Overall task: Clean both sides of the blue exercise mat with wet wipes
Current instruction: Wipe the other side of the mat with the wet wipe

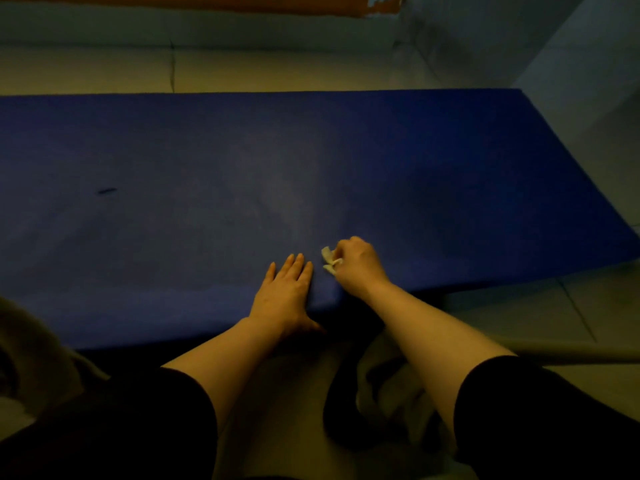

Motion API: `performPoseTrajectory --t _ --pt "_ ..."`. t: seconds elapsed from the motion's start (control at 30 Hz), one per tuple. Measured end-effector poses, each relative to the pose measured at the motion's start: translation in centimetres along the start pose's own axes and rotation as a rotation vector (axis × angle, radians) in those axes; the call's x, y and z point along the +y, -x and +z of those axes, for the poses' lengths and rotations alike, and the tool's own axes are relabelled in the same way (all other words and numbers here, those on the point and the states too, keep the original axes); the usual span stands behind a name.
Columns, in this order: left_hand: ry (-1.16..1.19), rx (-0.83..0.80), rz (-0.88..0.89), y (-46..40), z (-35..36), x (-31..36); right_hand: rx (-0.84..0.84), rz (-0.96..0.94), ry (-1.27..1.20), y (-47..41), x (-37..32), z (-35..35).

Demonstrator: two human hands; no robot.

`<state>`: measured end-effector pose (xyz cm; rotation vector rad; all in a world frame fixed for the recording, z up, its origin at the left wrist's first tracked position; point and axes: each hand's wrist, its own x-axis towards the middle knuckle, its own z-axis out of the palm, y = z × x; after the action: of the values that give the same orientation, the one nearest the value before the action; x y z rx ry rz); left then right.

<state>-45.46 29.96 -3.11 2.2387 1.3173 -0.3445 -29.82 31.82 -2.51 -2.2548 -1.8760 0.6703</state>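
A pale tiled floor (104, 69) is filling the top and the right side of the frame. The blue exercise mat (207, 174) is lying flat on it across the middle. A grey tube-like thing (571, 353) is lying on the tiles at lower right.

My left hand (285, 289) lies flat, palm down, fingers straight and close together, pointing away from me, thumb spread out toward my right side. My right hand (356, 263) sits just beside it, a little further forward, the two almost touching at the fingertips. Its fingers are curled into a loose fist and pinch a small crumpled wet wipe (329, 260), which sticks out on the side facing my left hand. Both forearms are bare and reach forward, drawing closer together toward the hands. Dark sleeves cover my upper arms to about the elbows, and both wrists are fairly straight
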Motion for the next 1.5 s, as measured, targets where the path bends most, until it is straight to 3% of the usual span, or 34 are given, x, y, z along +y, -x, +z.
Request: performPoseTrajectory --t 0.13,0.37,0.57,0.9,1.13,1.27,1.4,1.5 --pt "-0.058 -0.007 -0.007 0.2 -0.1 0.1 0.134 0.231 -0.034 0.4 2.8 -1.8" --pt "-0.057 -0.006 -0.025 0.4 0.2 0.4 -0.064 -0.084 -0.051 3.5 -2.4 0.4" --pt "-0.003 0.045 0.003 1.0 -1.1 0.7 0.080 0.185 -0.047 3.4 1.2 -2.9" --pt "-0.007 0.358 0.006 4.9 -8.6 1.3 0.110 -0.040 -0.151 4.0 -5.5 -8.4" --pt "-0.123 0.334 0.043 6.5 -10.0 1.6 0.081 0.006 -0.217 4.2 -7.0 -8.0" --pt "-0.163 0.254 -0.043 7.9 -9.5 -2.1 0.005 -0.015 -0.361 4.9 -9.5 -5.6" --pt "-0.045 0.168 -0.161 9.7 -6.5 -8.7 -0.095 -0.093 -0.364 5.9 -13.5 0.4" --pt "0.048 0.139 -0.157 10.0 -3.8 -10.0 -0.106 -0.100 -0.295 6.0 -14.2 3.3"
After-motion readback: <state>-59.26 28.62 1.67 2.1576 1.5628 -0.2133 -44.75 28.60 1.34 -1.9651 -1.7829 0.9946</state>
